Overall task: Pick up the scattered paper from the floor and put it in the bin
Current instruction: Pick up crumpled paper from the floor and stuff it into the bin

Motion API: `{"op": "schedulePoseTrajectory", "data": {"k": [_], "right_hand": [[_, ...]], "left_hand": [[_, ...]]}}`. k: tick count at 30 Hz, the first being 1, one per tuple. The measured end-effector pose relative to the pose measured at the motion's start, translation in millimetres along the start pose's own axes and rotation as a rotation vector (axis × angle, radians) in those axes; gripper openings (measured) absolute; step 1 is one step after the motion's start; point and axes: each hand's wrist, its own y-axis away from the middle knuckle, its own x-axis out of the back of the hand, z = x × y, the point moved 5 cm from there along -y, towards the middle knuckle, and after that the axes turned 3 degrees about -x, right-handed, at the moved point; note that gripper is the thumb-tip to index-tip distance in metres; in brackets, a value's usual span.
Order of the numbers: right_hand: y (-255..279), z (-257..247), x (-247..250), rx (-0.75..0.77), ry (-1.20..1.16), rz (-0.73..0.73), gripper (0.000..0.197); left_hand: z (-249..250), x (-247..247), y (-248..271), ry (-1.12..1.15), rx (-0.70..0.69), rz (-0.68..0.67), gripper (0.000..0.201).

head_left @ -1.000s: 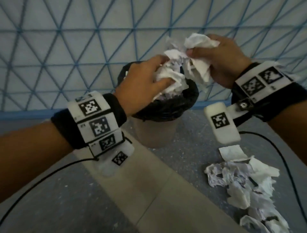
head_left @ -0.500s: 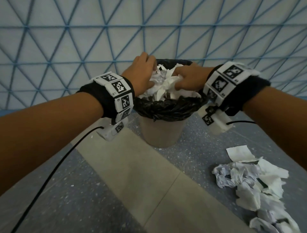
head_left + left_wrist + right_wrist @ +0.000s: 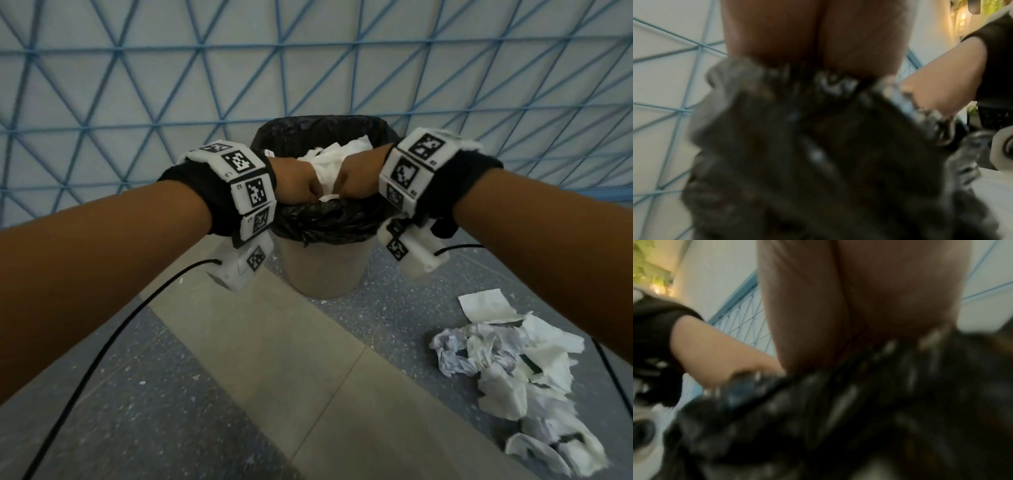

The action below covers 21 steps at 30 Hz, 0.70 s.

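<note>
Head view. We see crumpled white paper filling the mouth of the bin, a beige tub lined with a black bag that is folded over its rim. Both hands reach down into the opening: the left hand at the left of the wad, the right hand at its right, knuckles towards us and close together, with the paper between them. Each grip touches the paper, but the fingers are sunk out of sight, so we cannot tell whether either grip is clenched, released or grasping.

A second heap, the loose paper, lies on the floor to the right of the bin and apart from it; its sheets are creased, torn-edged and white with dark print. The bin stands close to a wall with a blue lattice. A pale strip runs diagonally across the grey speckled floor from the bin towards us, and the floor left of it is bare. A black cable trails from the left wrist.

Wrist views. Both are blurred. The left wrist camera shows the heel of the left hand meeting the wrinkled bag, with the other forearm at right; the right wrist camera shows the right hand against the bag. Neither shows paper or fingertips.
</note>
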Motion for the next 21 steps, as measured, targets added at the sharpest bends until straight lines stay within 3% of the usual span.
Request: {"op": "schedulePoseTrajectory", "data": {"k": [2, 4, 9, 11, 13, 14, 16, 21], "right_hand": [[8.4, 6.9, 8.5, 0.024, -0.098, -0.044, 0.039], [23.9, 17.8, 22.7, 0.036, -0.234, -0.019, 0.043], [66.1, 75.9, 33.5, -0.054, -0.614, 0.524, 0.038], [77.8, 104.1, 19.5, -0.12, -0.691, 0.648, 0.031], [83.7, 134.8, -1.8, -0.23, -0.672, 0.666, 0.022], [83.9, 152.2, -16.3, -0.286, -0.65, 0.651, 0.021], [81.6, 187.4, -52.4, -0.407, -0.593, 0.566, 0.023], [83.9, 248.3, -177.5, -0.64, -0.303, -0.032, 0.037]], "left_hand": [[4.5, 10.1, 4.1, 0.001, 0.016, 0.053, 0.034], [12.2, 24.8, 13.5, -0.029, 0.029, 0.19, 0.03], [44.4, 54.3, 44.0, -0.127, 0.04, 0.52, 0.028], [68.3, 62.2, 54.8, -0.057, -0.097, 0.757, 0.032], [100.9, 55.7, 59.7, 0.081, -0.346, 0.912, 0.03], [119.2, 44.8, 56.0, 0.122, -0.464, 0.911, 0.028], [151.0, 8.1, 30.2, 0.201, -0.585, 0.757, 0.025], [190.7, -120.1, -57.1, 0.325, -0.325, 0.1, 0.029]]}}
